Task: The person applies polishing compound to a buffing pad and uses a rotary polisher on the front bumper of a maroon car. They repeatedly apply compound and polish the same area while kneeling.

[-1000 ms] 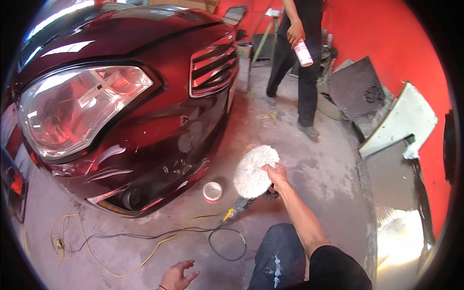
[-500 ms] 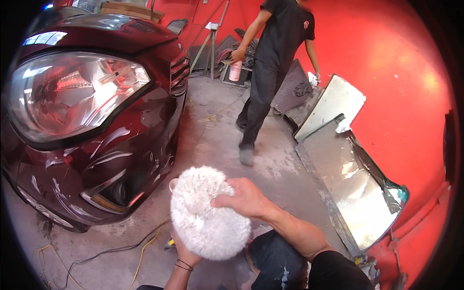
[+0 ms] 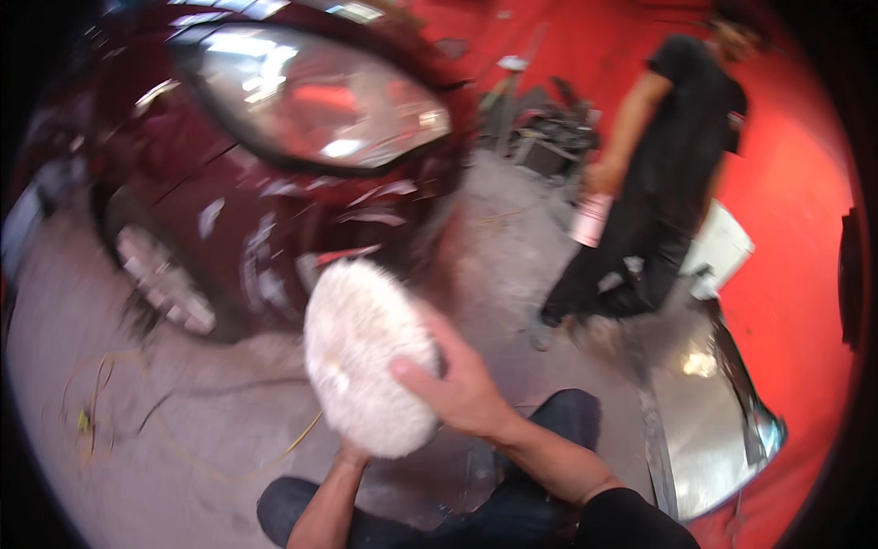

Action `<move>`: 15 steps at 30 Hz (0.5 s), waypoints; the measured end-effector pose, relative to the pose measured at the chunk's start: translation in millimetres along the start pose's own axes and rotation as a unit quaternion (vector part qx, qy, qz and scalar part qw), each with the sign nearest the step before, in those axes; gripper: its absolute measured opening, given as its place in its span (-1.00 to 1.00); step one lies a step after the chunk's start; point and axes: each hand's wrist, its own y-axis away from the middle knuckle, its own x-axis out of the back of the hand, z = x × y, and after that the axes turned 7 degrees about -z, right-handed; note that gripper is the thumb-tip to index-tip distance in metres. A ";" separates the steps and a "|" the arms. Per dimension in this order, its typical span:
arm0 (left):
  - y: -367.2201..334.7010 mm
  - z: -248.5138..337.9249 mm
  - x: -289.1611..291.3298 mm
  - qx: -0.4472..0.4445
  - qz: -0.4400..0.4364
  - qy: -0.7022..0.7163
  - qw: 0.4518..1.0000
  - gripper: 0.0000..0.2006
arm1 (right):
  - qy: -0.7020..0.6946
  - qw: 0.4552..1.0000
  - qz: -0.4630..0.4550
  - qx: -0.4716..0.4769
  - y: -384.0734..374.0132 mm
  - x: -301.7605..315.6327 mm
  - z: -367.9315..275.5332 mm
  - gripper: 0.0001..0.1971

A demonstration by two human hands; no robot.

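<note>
In front of me, a round, fluffy white wool buffing pad [image 3: 366,352] is held up, its face tilted toward me. My right hand [image 3: 462,380] grips its right edge, with the thumb laid across the face and the other fingers behind. From below, my left hand [image 3: 354,454] reaches behind the pad and supports it; its fingers are hidden. Beyond the pad stands a dark red car [image 3: 247,220], with a large headlight [image 3: 338,105] and pale smears on its bumper.
A person in dark clothes [image 3: 672,156] walks at the right, carrying a pink bottle [image 3: 591,220]. Glass-like panels [image 3: 709,439] lean on the red wall [image 3: 796,302]. A yellow cord [image 3: 219,476] and a dark cable [image 3: 219,391] lie on the floor at the left.
My view has swung left, bringing the car's front wheel into sight. The pad has tilted and shifted slightly up and left, still in my hands. The person with the bottle has come nearer.
</note>
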 end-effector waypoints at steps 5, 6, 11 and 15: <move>-3.4 58.0 -59.4 -0.209 -0.116 -0.045 0.970 -0.26 | 0.257 0.942 -0.095 0.192 7.9 -25.6 -9.8 -0.25; 3.0 65.5 -67.4 -0.283 -0.044 -0.314 0.905 -0.25 | 0.259 0.939 -0.122 0.191 8.9 -29.3 -10.0 -0.31; 16.9 93.2 -66.8 -0.267 0.154 -0.575 0.758 -0.31 | 0.377 0.889 -0.129 0.227 12.8 -3.3 -3.7 -0.56; 33.8 115.5 -49.4 -0.234 0.204 -0.434 0.846 -0.37 | 0.321 0.940 -0.017 0.113 18.4 50.5 29.1 -0.59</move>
